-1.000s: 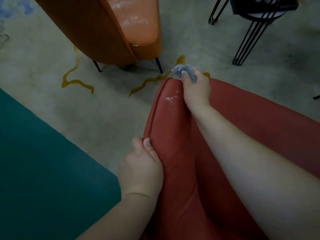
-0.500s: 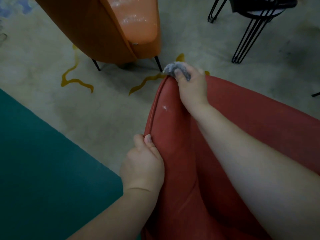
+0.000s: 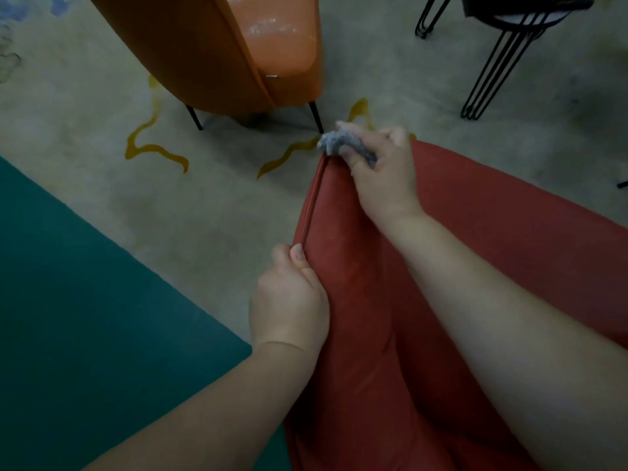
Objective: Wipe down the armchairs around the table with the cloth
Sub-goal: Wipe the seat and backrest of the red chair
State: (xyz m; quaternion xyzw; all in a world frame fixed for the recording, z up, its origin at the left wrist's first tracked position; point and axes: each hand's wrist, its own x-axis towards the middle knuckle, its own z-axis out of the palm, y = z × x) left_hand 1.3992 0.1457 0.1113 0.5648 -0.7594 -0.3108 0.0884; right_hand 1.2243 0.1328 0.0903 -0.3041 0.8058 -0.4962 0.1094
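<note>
A red armchair (image 3: 367, 317) fills the lower right; I look down on its curved back and piped edge. My right hand (image 3: 384, 180) is closed around a small grey cloth (image 3: 334, 142), bunched at the far tip of the chair's top edge. My left hand (image 3: 292, 297) grips the chair's left edge lower down, thumb on the piping. An orange armchair (image 3: 210, 52) with a glossy, speckled seat stands beyond at the top.
A black hairpin-leg table or stool (image 3: 489, 59) stands at the top right. The floor is a beige carpet with yellow squiggles (image 3: 153, 144), and a teal area (image 3: 68, 300) covers the lower left. The orange chair's thin black legs are close to the cloth.
My right hand has slid the cloth farther along the red chair's edge to its tip. The white flecks seen on the edge are gone. My left hand kept its grip.
</note>
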